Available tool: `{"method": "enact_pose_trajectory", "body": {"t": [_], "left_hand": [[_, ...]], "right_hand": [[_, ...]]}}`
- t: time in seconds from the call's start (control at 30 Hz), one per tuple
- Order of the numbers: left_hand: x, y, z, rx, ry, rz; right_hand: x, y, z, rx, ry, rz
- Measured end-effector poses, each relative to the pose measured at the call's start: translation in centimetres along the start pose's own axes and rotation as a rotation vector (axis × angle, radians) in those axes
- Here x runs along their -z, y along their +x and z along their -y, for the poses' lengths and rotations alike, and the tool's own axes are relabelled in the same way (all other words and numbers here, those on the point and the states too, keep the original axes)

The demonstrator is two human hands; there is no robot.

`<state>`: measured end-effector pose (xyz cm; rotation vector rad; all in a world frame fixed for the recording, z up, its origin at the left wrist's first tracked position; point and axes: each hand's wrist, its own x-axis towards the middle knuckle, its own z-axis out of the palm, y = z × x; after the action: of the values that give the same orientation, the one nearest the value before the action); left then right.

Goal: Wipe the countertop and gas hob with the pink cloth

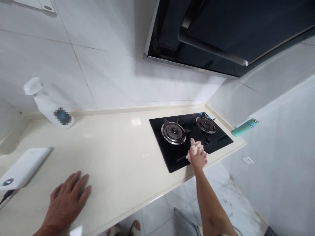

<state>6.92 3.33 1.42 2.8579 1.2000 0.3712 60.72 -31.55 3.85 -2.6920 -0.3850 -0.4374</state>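
My right hand (199,159) is closed around a crumpled pale pink cloth (195,146), pressed onto the front part of the black glass gas stove (169,159), close to its control knob (206,141). Behind the hand are the left burner (174,131) and the right burner (205,124), both with metal pot supports. My left hand (67,200) rests palm down on the cream countertop (115,164), fingers stretched out and holding nothing.
A white spray bottle (50,106) stands by the back wall at left. Nearer is a white power bank (24,167) with a black cable. A green canister (244,127) is at the right end. Above the stove hangs a black range hood (209,36).
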Motion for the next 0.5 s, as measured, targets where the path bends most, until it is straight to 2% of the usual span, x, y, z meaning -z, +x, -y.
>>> {"method": "enact_pose_trajectory", "body": {"t": [0.1, 0.17, 0.27, 0.33, 0.4, 0.47, 0.5], "left_hand": [[0.2, 0.2, -0.3, 0.013, -0.021, -0.011], [0.3, 0.2, -0.4, 0.017, -0.034, -0.012], [0.3, 0.3, -0.3, 0.019, -0.044, -0.012], [0.2, 0.3, -0.2, 0.021, -0.065, -0.006], [0.2, 0.3, -0.1, 0.024, -0.098, 0.000], [0.2, 0.3, -0.1, 0.028, -0.120, 0.006], [0.2, 0.4, -0.2, 0.029, -0.124, 0.008]], "right_hand": [[-1.5, -4.5, 3.6, 0.041, 0.029, -0.009], [-1.4, -9.1, 5.6, 0.161, 0.071, 0.014], [0.0, -16.6, 7.4, 0.492, 0.169, 0.100], [1.0, -19.5, 7.1, 0.672, 0.211, 0.200], [1.7, -19.4, 5.4, 0.709, 0.212, 0.221], [2.3, -16.2, 2.4, 0.581, 0.151, 0.156], [2.7, -13.8, 0.7, 0.469, 0.094, 0.115]]}}
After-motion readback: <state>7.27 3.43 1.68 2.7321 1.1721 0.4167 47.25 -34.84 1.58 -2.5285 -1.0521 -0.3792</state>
